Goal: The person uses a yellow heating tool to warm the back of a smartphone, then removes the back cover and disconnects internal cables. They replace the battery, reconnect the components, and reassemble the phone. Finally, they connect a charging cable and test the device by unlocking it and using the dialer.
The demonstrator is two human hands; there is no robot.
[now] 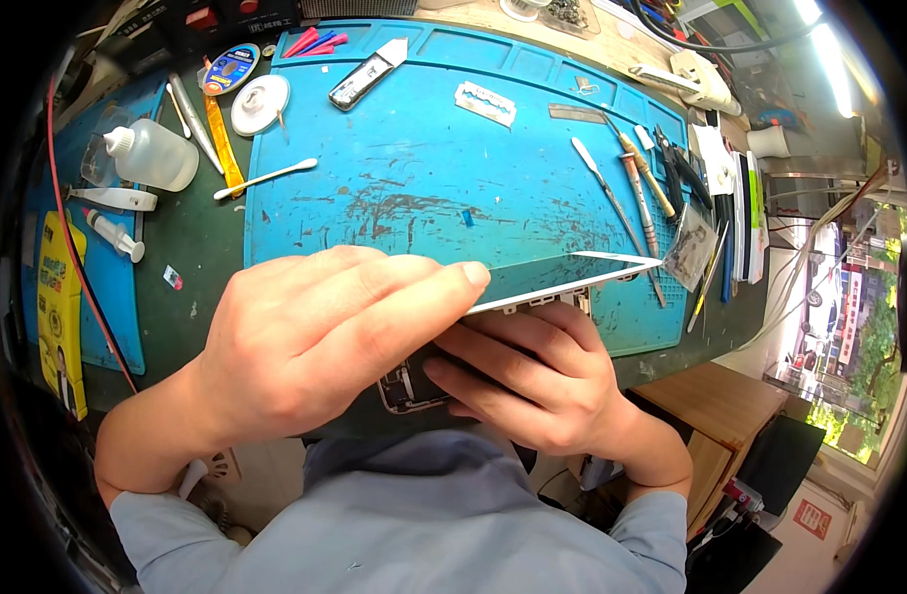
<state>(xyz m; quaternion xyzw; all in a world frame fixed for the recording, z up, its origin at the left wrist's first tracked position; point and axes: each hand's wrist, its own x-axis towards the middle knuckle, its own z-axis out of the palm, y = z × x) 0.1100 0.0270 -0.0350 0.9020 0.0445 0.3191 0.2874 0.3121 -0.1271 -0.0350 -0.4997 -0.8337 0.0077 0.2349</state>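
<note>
A white-edged phone screen (562, 273) is held tilted above the near edge of the blue mat, its dark glass facing away from me. My left hand (310, 337) grips its left end, with fingertips on the glass. My right hand (532, 366) is curled under the screen, its fingers against the underside, where small metal brackets show along the edge. Part of an opened phone body (412, 386) with bare inner parts shows below, between my hands. Whether the right fingers also touch that body cannot be made out.
On the blue mat (394, 163) lie a razor blade (486, 104), a cotton swab (267, 179), a metal spatula (607, 193) and screwdrivers (648, 185). Left of it stand a clear bottle (156, 155) and a syringe (114, 236). A wooden cabinet (716, 411) is at the right.
</note>
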